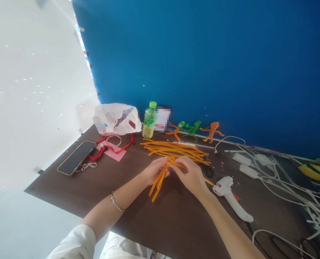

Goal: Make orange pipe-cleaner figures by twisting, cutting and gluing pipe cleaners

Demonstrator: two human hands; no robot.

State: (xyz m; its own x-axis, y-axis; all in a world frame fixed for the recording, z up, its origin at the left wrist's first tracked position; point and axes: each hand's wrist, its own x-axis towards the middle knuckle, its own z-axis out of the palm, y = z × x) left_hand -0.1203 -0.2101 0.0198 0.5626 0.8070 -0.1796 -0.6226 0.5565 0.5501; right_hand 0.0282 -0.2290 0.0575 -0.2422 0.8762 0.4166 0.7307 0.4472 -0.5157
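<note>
Several orange pipe cleaners (157, 185) are bunched together between my two hands, bent and twisted at the top, with loose ends hanging down. My left hand (156, 170) is closed around the bunch below the twisted part. Fingers of my right hand (188, 173) pinch the twisted part from the other side. Just beyond my hands lies a spread of loose orange pipe cleaners (176, 149) on the dark table. A white glue gun (232, 198) rests to the right of my right hand.
A phone (76, 157), a red strap and pink paper (116, 154) lie left. Against the blue wall stand a white plastic bag (116, 118), a bottle (149, 120) and small pipe-cleaner figures (195, 130). White cables and plugs (248, 171) tangle across the right side.
</note>
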